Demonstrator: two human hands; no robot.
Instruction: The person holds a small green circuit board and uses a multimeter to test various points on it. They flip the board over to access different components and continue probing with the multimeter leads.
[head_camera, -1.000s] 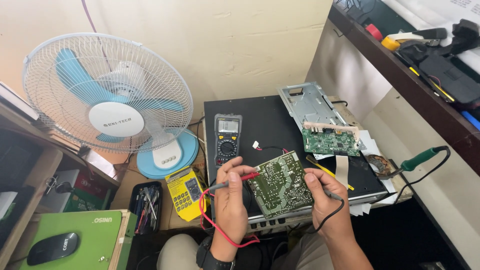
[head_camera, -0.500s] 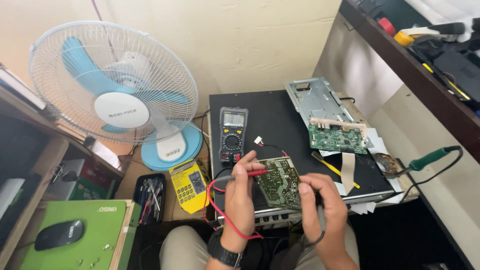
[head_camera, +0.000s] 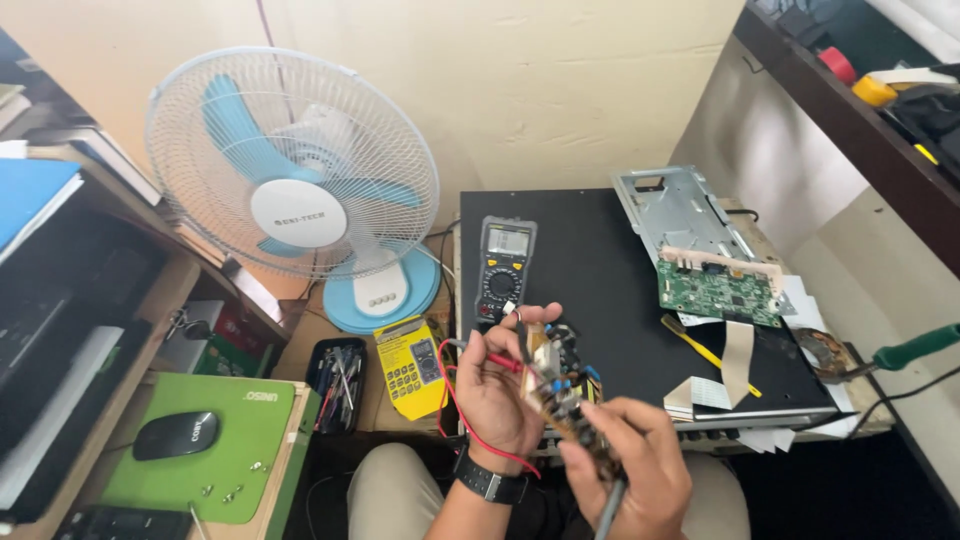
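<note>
My left hand (head_camera: 500, 390) grips the red test probe (head_camera: 500, 362) and steadies a small circuit board (head_camera: 562, 388), which is turned edge-on so its components face left. My right hand (head_camera: 635, 468) holds the board's near end together with a black probe (head_camera: 610, 505) that points down and toward me. A red lead (head_camera: 462, 415) loops under my left wrist. A black multimeter (head_camera: 503, 266) lies on the dark flat panel (head_camera: 600, 290) just beyond my hands.
A white and blue desk fan (head_camera: 295, 190) stands at the left. A metal chassis (head_camera: 680, 215) and green circuit board (head_camera: 718, 293) lie at the panel's right. A yellow meter package (head_camera: 412, 365), a tool case (head_camera: 337, 380), a green mat with a mouse (head_camera: 175, 434) and a soldering iron (head_camera: 915, 347) surround it.
The circuit board has been lifted off the panel and turned from flat to edge-on between both hands. The view has shifted, with my hands lower in it.
</note>
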